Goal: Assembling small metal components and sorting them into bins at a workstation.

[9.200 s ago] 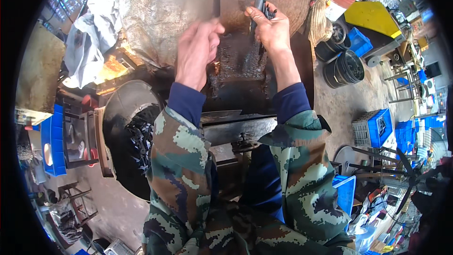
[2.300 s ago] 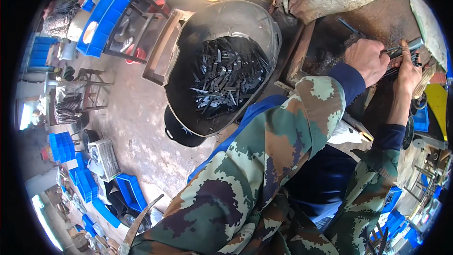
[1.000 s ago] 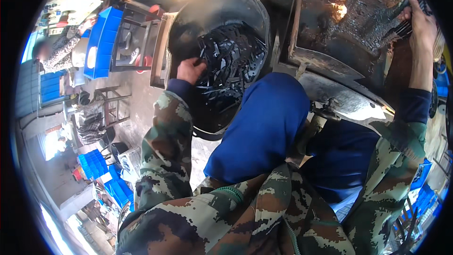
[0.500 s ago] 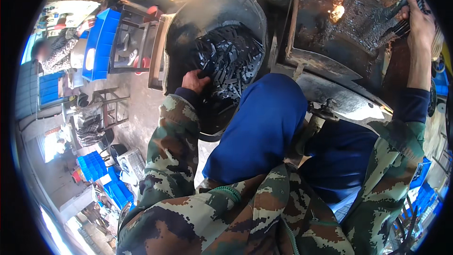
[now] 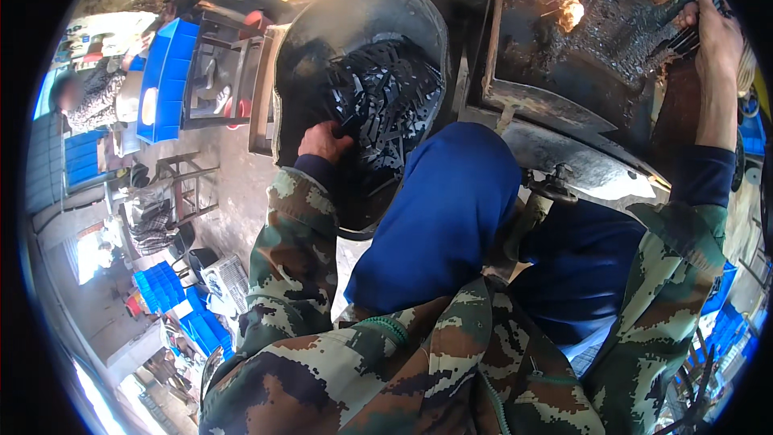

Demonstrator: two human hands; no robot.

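Your left hand (image 5: 325,143), the nearer, pinches a dark piece (image 5: 349,124) at the left edge of black metal strips (image 5: 396,105) lying crisscross in the tub (image 5: 378,2); your right hand (image 5: 717,44) grips a dark bar (image 5: 675,10), far right.

Workshop: grimy brown worktable (image 5: 527,60), deep black tub (image 5: 372,4) of dark flat strips (image 5: 394,105), blue plastic bin (image 5: 169,80), bare grey floor (image 5: 233,185).

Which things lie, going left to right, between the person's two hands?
The head view shows the dark strips, the tub holding them, then the wet work surface; the blue-trousered knee sits nearer the body.
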